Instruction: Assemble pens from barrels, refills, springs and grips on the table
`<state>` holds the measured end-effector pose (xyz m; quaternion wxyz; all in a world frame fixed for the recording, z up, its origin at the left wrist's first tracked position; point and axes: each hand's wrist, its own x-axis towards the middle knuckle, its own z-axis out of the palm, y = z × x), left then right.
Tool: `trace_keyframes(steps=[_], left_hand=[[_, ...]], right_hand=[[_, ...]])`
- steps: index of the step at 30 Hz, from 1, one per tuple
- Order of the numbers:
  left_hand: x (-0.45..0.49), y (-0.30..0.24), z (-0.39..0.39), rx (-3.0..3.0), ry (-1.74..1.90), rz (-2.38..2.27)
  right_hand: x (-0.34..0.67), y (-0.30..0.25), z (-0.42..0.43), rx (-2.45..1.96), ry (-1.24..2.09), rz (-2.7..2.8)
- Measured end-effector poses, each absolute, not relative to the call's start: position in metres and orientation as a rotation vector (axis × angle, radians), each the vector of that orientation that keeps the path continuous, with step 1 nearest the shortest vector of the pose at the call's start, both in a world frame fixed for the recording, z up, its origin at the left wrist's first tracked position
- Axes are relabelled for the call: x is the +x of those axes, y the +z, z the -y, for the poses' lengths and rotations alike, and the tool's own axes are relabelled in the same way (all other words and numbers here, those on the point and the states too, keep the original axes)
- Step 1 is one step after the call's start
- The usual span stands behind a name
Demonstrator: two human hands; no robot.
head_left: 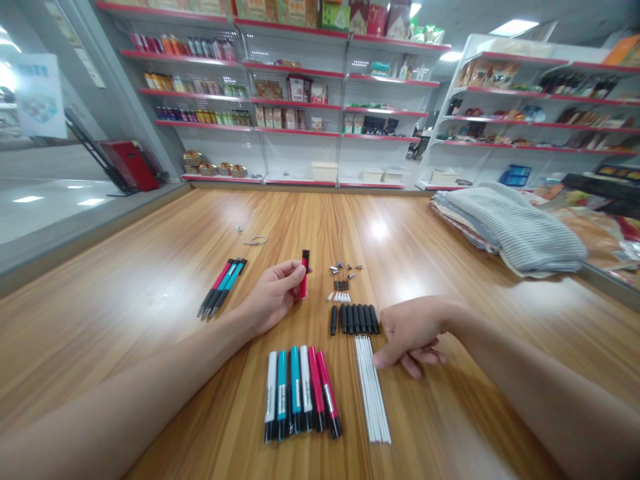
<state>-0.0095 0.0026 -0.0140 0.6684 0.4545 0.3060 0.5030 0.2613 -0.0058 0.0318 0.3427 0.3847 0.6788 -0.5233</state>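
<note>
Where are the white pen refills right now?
In the head view, the white refills lie right of the pen barrels, below the black grips and beside the right hand.

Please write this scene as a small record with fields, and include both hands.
Left hand: holds a pink pen barrel upright, black end up
Right hand: thumb beside the white ink refills; contact cannot be told
Near row: six pen barrels, two white, two teal, two pink
Beyond refills: black grip sleeves, one set apart
Small parts: metal tips, white pieces
Left side: pens, pink and teal
Far right: folded striped cloth
</note>
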Motion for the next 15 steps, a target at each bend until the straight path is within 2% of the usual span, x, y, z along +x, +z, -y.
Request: trace_keyframes(steps=[15], left_hand=[[-0.0096, -0.0137, -0.0029, 1.017, 1.136, -0.69]], right_hand=[[0.2613, 0.0291, 0.0052, 1.016, -1.358, -1.765]])
